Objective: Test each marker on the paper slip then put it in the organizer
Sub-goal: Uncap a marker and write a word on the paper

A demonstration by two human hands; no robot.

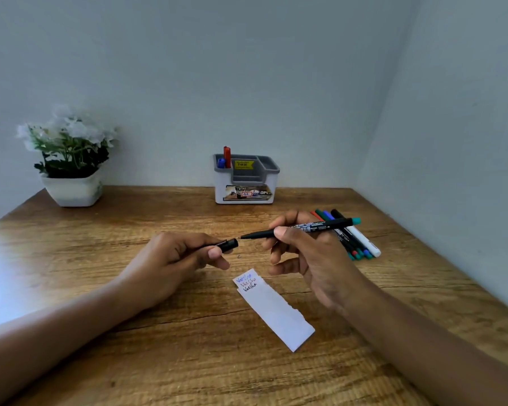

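My right hand (308, 253) holds a black marker (314, 227) with a teal end, its uncapped tip pointing left. In my left hand (173, 259) is the marker's black cap (228, 245), held just left of the tip with a small gap between them. Below the hands, a white paper slip (276, 310) lies on the wooden table (100, 288), with three short written lines in blue, red and black at its top. The white and grey organizer (245, 180) stands at the back with a red marker (227, 156) and a blue marker (221, 163) in its left slot.
Several more markers (355, 241) lie in a bunch on the table behind my right hand. A potted plant with white flowers (69, 159) stands at the back left. Walls close the table at the back and the right.
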